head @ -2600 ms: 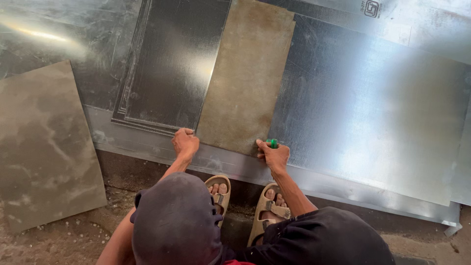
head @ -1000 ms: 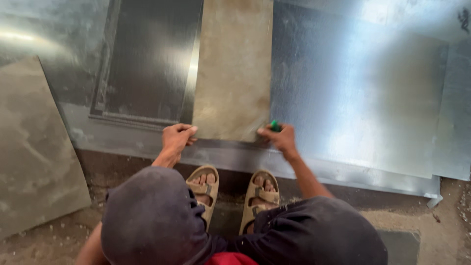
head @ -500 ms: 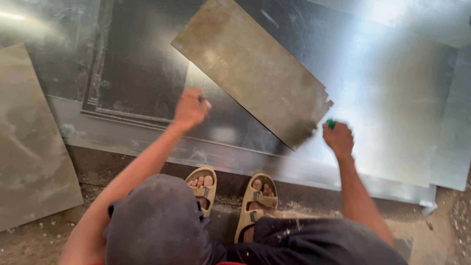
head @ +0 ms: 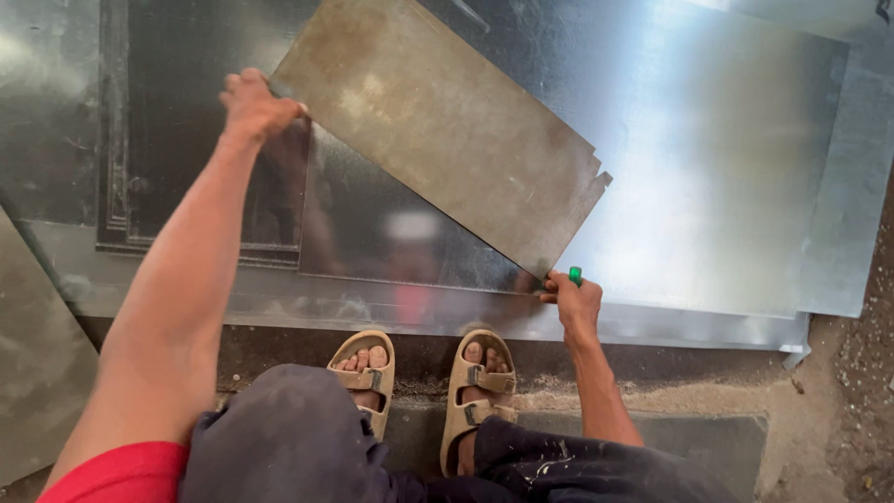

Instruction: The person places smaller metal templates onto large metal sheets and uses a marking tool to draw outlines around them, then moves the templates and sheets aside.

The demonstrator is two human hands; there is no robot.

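Note:
A dull brownish rectangular metal sheet (head: pixel 447 126) is lifted and turned at a slant over a large shiny sheet (head: pixel 726 168) lying on the floor. My left hand (head: pixel 253 104) grips the brownish sheet's upper left corner. My right hand (head: pixel 573 303) holds its lower right corner, with a small green object (head: pixel 575 275) pinched in the same fingers. Both arms are stretched forward over my sandalled feet (head: pixel 424 377).
A darker framed metal panel (head: pixel 158 140) lies at the left under my left arm. Another dull sheet (head: pixel 37 373) rests at the far left edge. Bare dirt ground (head: pixel 838 410) with debris shows at the right. The shiny sheet's front edge runs just ahead of my toes.
The brownish sheet lay flat and upright with both hands at its near edge; it has since been lifted and swung clockwise, my left hand moving up and my right hand out to the right.

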